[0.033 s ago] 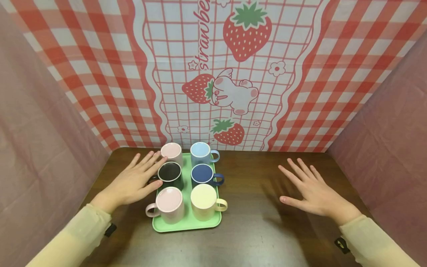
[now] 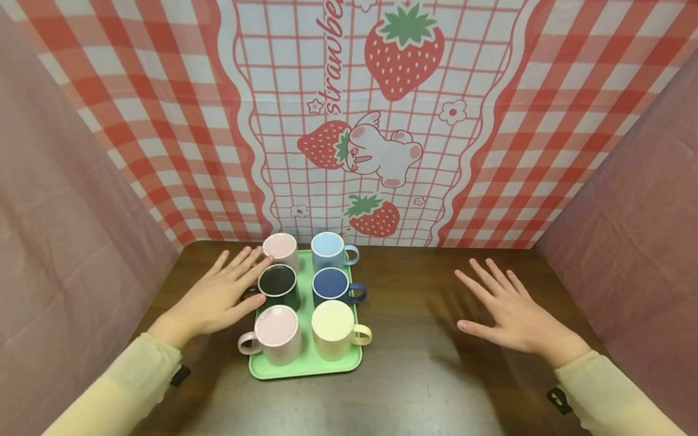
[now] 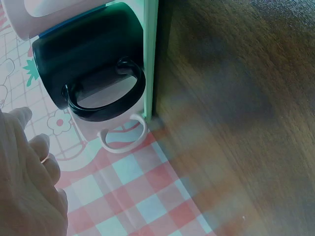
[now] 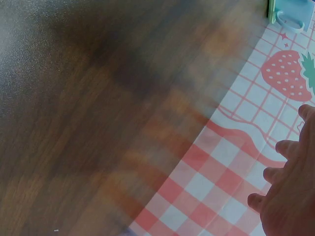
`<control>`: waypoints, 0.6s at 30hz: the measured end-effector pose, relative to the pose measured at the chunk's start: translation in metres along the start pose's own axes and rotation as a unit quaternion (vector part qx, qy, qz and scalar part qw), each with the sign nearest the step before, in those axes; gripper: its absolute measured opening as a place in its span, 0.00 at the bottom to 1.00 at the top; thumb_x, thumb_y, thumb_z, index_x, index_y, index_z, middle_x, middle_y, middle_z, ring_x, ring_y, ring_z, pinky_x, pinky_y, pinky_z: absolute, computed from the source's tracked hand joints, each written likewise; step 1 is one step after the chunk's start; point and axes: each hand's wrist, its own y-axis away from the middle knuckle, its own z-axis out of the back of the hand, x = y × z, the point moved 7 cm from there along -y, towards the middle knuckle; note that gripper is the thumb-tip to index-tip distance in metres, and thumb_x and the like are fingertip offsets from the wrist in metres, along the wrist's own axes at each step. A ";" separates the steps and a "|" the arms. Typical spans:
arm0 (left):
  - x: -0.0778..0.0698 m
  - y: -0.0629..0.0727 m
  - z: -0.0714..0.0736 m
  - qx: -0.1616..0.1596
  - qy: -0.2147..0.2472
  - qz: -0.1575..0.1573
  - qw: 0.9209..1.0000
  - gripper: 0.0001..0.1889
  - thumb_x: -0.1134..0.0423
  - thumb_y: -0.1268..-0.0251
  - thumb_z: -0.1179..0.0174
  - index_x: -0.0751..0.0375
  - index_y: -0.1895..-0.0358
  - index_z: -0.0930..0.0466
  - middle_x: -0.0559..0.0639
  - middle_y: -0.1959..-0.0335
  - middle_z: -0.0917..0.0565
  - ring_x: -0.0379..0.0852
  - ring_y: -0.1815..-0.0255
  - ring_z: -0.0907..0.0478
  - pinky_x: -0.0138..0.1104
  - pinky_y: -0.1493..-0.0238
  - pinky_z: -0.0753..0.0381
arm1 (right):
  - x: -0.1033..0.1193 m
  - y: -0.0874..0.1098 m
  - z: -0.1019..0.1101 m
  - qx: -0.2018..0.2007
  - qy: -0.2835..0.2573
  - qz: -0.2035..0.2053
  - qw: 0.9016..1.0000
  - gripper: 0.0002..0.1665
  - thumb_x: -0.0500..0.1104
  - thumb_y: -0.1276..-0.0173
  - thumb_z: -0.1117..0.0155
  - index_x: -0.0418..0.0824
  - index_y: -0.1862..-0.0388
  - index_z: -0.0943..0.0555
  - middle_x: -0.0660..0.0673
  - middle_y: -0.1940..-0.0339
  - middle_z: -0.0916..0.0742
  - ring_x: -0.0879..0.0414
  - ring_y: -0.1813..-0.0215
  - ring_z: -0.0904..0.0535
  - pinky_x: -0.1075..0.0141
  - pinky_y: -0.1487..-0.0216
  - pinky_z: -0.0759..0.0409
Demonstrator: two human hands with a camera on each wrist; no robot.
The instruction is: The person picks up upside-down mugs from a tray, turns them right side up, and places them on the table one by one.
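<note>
On a light green tray [image 2: 308, 365] stand several mugs in two columns. The left column has a pink mug [image 2: 283, 251] at the back, a black mug [image 2: 279, 290] in the middle and another pink mug [image 2: 280, 339] in front. To the right are a light blue mug [image 2: 328, 253], a dark blue mug [image 2: 330, 290] and a cream mug [image 2: 331, 339]. My left hand [image 2: 215, 300], fingers spread, hovers beside the black mug and overlaps its handle [image 3: 106, 110] in the head view. Well right of the tray, my right hand [image 2: 504, 315] is spread over the table, holding nothing.
The dark wooden table [image 2: 403, 375] ends at a red-and-white checked cloth [image 2: 191, 109] with strawberry prints, hanging behind it. Pinkish fabric walls, one on the left [image 2: 71, 181] and one on the right [image 2: 632, 224], close in the sides.
</note>
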 end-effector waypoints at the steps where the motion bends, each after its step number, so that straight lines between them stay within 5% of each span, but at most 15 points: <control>1: 0.000 0.000 0.001 -0.002 0.002 0.000 1.000 0.41 0.38 0.17 0.45 0.50 0.10 0.44 0.60 0.11 0.43 0.62 0.10 0.51 0.64 0.14 0.60 | 0.000 0.000 0.000 0.000 0.001 0.000 1.000 0.57 0.70 0.25 0.32 0.56 0.07 0.47 0.36 0.08 0.47 0.30 0.10 0.58 0.25 0.18 0.55; 10: 0.000 0.000 0.000 0.008 0.002 0.008 1.000 0.42 0.36 0.17 0.46 0.49 0.10 0.46 0.58 0.10 0.45 0.60 0.09 0.54 0.60 0.12 0.66 | -0.001 0.000 0.000 0.010 -0.011 -0.008 1.000 0.52 0.67 0.20 0.37 0.56 0.07 0.48 0.37 0.07 0.48 0.32 0.09 0.59 0.27 0.16 0.61; 18: 0.001 -0.001 0.000 -0.003 0.003 0.004 1.000 0.42 0.37 0.17 0.45 0.49 0.10 0.46 0.60 0.11 0.42 0.61 0.10 0.51 0.63 0.13 0.61 | -0.003 0.000 0.002 0.010 -0.016 -0.011 1.000 0.50 0.66 0.18 0.39 0.57 0.07 0.49 0.37 0.07 0.49 0.32 0.09 0.59 0.29 0.16 0.64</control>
